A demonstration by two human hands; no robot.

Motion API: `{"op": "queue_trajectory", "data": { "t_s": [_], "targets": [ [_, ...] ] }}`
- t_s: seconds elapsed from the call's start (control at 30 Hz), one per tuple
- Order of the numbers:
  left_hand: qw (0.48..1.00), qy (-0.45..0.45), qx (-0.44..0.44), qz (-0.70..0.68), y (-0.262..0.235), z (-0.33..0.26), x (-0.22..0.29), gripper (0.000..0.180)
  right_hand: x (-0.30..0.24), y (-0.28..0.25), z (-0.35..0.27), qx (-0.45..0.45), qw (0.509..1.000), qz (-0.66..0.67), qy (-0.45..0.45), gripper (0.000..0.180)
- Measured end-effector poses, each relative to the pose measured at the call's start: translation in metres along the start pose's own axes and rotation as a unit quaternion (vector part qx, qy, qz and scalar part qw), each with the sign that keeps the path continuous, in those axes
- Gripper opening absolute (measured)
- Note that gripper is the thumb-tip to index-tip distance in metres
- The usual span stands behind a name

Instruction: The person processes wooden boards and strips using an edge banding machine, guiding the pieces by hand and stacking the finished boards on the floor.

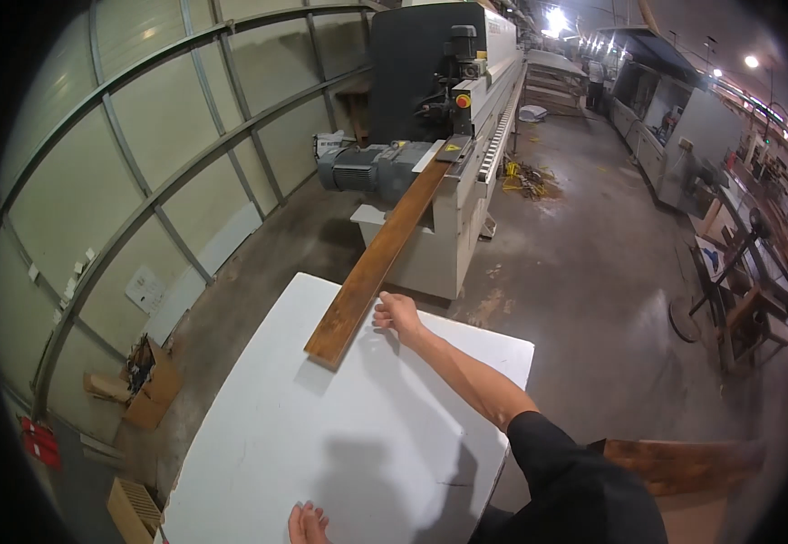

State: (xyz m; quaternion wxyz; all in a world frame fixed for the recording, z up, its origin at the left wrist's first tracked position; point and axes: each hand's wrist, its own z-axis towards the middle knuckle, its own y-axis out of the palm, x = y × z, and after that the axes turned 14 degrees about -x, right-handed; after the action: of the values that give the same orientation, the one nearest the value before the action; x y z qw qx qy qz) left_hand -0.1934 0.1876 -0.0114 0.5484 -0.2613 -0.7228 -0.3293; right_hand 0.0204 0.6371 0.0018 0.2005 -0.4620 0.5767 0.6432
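By wall [167, 136], box [154, 403] holding dark items [141, 363]; right grip [400, 319] unclosed beside plank [383, 258], left grip [308, 524] unclear.

Left grip [308, 525] partly off-frame

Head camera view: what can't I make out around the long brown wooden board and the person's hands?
All in the head view:
Far end of the long brown wooden board: hidden by the white-and-grey metal machine.
Bare left hand: partly cut off by the lower edge.
Bare right hand: too small to tell whether its fingertips touch the board.
Reddish-brown wooden piece, lower right: partly hidden by the black sleeve.
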Motion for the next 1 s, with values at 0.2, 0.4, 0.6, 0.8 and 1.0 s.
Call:
{"op": "queue_trajectory", "data": {
  "t_s": [0.2, 0.4, 0.6, 0.8, 1.0],
  "targets": [
    [0.995, -0.030, -0.099, -0.010, 0.044, 0.091, 0.020, 0.029, -0.001, 0.010, 0.014, 0.012, 1.000, -0.002, -0.022, 0.032],
    [0.997, -0.028, -0.036, -0.068, 0.085, 0.145, 0.039, 0.032, -0.004, 0.014, 0.028, 0.031, 0.999, 0.003, -0.028, 0.031],
    [0.987, -0.031, -0.089, -0.128, 0.073, 0.167, 0.043, 0.043, 0.003, 0.004, 0.044, 0.019, 0.999, 0.009, -0.038, 0.029],
    [0.993, 0.002, -0.074, -0.096, 0.039, 0.155, 0.041, 0.032, 0.005, 0.008, 0.050, 0.043, 0.998, -0.040, -0.017, 0.032],
    [0.996, -0.032, 0.036, -0.073, -0.018, 0.147, 0.038, 0.032, 0.013, 0.018, 0.050, 0.059, 0.997, -0.058, -0.009, 0.034]
  ]
}}
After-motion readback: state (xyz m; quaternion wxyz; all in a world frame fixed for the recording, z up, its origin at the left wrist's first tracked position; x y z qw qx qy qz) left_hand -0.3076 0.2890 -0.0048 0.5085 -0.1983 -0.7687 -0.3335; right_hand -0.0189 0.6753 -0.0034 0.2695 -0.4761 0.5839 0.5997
